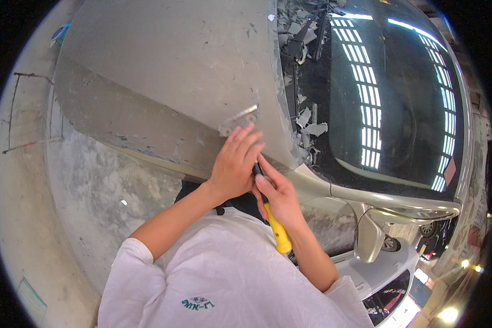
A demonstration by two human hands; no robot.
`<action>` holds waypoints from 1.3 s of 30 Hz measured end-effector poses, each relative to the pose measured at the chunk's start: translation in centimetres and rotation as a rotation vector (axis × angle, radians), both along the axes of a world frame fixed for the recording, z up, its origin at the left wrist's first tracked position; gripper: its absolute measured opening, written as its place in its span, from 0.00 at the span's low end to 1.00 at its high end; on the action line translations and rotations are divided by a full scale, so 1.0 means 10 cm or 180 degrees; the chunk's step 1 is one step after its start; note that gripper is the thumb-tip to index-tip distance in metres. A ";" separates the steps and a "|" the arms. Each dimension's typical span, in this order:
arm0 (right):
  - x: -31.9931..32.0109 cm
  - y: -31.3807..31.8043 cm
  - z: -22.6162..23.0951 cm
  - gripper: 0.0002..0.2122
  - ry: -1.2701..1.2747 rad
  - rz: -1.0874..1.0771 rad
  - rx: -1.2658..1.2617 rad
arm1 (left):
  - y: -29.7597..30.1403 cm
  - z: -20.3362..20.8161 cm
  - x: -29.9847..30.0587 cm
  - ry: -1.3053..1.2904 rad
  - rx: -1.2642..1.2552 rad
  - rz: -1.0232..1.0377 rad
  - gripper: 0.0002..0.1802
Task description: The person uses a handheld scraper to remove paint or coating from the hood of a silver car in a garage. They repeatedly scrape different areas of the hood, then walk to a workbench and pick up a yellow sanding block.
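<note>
Scraper (268, 205) with yellow handle sits in the right hand (279, 199), fist closed around it, blade end hidden under the left hand (236, 164), which lies flat with fingers pressed together on the car hood (169, 54) near its rear edge; small blue-and-white round label lies on the floor far left of the hood. Sanded grey hood, paint flakes (306, 123) piled at the windshield (388, 93) base, ceiling lights mirrored in the glass, side mirror (369, 238) lower right, rough concrete floor (93, 186) beneath
</note>
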State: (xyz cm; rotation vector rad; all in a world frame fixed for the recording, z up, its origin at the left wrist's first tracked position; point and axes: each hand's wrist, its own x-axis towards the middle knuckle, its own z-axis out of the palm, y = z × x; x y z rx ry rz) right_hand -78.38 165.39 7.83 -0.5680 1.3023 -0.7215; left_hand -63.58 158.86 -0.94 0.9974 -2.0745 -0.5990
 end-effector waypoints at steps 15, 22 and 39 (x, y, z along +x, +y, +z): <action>0.27 -0.30 0.09 0.26 0.0086 -0.0232 -0.0021 | -0.41 -0.10 0.03 0.0264 -0.0124 0.0037 0.12; 0.30 -0.54 0.05 0.27 -0.0086 -0.0396 -0.0126 | -0.61 -0.05 0.08 0.0159 -0.0331 0.0013 0.16; 0.24 -0.93 0.06 0.29 0.0056 -0.0942 -0.0844 | -1.02 0.02 0.37 -0.0007 -0.0380 0.0101 0.41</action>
